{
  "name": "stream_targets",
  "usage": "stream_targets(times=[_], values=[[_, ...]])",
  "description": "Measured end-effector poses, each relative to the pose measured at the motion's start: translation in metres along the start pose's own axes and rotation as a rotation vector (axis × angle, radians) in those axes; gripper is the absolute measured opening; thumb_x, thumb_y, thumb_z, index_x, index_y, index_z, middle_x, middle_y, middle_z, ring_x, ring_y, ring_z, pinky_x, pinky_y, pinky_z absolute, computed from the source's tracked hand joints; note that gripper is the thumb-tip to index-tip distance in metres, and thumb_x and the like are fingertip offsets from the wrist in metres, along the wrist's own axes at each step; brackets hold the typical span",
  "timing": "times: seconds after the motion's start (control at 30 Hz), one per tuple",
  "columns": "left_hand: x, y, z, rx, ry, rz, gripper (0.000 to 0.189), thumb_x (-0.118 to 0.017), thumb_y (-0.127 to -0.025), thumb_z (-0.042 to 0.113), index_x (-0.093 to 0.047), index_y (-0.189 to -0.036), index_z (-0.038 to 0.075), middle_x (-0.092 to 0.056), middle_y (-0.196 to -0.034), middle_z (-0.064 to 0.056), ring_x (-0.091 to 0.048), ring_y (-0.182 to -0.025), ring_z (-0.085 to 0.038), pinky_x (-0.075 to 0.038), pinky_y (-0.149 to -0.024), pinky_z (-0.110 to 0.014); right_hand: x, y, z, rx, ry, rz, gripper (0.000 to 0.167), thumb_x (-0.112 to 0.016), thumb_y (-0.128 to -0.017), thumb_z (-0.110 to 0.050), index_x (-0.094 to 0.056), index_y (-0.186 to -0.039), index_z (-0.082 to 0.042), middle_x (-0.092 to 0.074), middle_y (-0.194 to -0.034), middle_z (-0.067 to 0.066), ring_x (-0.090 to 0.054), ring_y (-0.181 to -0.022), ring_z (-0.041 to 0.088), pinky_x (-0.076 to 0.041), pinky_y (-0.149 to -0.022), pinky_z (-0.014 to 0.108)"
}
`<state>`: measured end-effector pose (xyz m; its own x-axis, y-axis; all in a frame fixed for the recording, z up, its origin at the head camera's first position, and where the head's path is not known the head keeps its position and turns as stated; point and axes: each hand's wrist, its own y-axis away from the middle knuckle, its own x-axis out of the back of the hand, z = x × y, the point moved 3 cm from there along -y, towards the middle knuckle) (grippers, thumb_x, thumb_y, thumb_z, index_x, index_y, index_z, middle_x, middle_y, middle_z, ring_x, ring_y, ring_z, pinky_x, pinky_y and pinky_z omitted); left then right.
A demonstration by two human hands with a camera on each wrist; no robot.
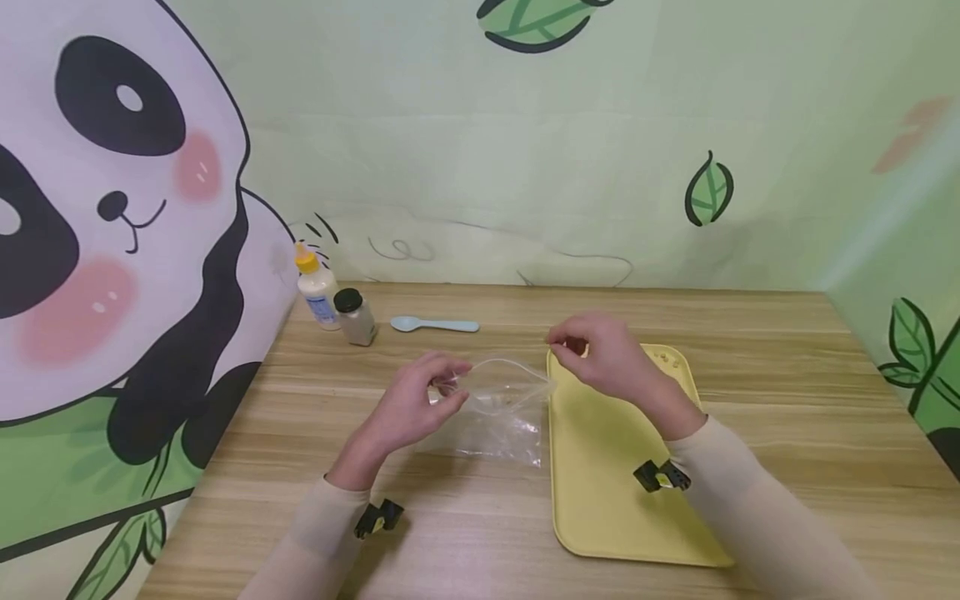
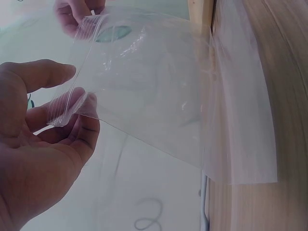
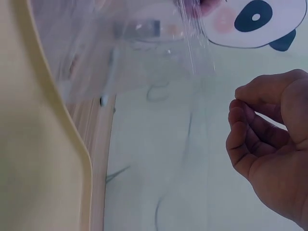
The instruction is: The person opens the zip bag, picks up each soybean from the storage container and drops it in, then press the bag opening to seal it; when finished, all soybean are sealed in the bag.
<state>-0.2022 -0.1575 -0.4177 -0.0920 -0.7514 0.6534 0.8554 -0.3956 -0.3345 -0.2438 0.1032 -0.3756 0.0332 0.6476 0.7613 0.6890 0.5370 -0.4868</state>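
Note:
A clear zip bag (image 1: 491, 425) hangs with its mouth spread, its lower part near the wooden table. My left hand (image 1: 420, 396) holds the bag at one top corner; in the left wrist view its curled fingers (image 2: 86, 130) lie against that corner and the thumb stands apart. Beyond the bag's other end, over the far left corner of the yellow tray (image 1: 615, 500), is my right hand (image 1: 611, 354). Its thumb and fingertips meet in a pinch. A tiny yellowish piece seems to show at the tips in the head view, mostly hidden. Several small pale-yellow pieces (image 1: 665, 358) lie in the tray's far corner.
A light blue spoon (image 1: 442, 326) lies behind the bag. At the back left stand a white bottle with a yellow cap (image 1: 318, 287) and a small jar with a black lid (image 1: 355, 317). A printed wall cloth (image 1: 465, 167) closes off the table's back edge.

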Motion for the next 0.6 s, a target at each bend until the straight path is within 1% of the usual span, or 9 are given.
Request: stream_targets(times=[0.1, 0.3, 0.53, 0.6], values=[[0.000, 0.000, 0.000, 0.000, 0.000, -0.002, 0.033, -0.072, -0.084, 0.006, -0.065, -0.115, -0.001, -0.068, -0.105, -0.013, -0.066, -0.085, -0.017, -0.057, -0.078, -0.029, -0.008, -0.001, -0.007, 0.043, -0.016, 0.000, 0.009, -0.070, -0.083, -0.004, -0.075, -0.089, -0.007, -0.068, -0.076, 0.000, -0.056, -0.067, 0.008, -0.051, -0.059, 0.025], [0.000, 0.001, -0.001, 0.003, -0.011, -0.002, 0.032, -0.072, -0.084, 0.007, -0.066, -0.115, 0.002, -0.068, -0.106, -0.008, -0.065, -0.084, -0.015, -0.057, -0.078, -0.027, -0.025, -0.004, -0.017, 0.068, -0.031, -0.049, 0.007, -0.069, -0.085, -0.005, -0.074, -0.090, -0.007, -0.068, -0.078, 0.000, -0.057, -0.068, 0.009, -0.054, -0.061, 0.028], [0.000, 0.000, -0.001, 0.000, -0.003, -0.010, 0.031, -0.072, -0.084, 0.007, -0.066, -0.114, 0.003, -0.068, -0.107, -0.013, -0.065, -0.084, -0.016, -0.057, -0.078, -0.028, -0.034, -0.005, -0.026, 0.087, -0.076, -0.077, 0.008, -0.069, -0.086, -0.005, -0.073, -0.092, -0.008, -0.070, -0.083, 0.001, -0.057, -0.069, 0.007, -0.054, -0.059, 0.026], [0.000, 0.000, 0.000, 0.000, -0.004, -0.011, 0.031, -0.072, -0.084, 0.007, -0.066, -0.114, 0.003, -0.068, -0.107, -0.012, -0.065, -0.085, -0.016, -0.057, -0.078, -0.028, -0.035, -0.004, -0.027, 0.087, -0.083, -0.081, 0.009, -0.068, -0.086, -0.005, -0.073, -0.093, -0.007, -0.070, -0.084, 0.002, -0.057, -0.069, 0.007, -0.054, -0.059, 0.024]])
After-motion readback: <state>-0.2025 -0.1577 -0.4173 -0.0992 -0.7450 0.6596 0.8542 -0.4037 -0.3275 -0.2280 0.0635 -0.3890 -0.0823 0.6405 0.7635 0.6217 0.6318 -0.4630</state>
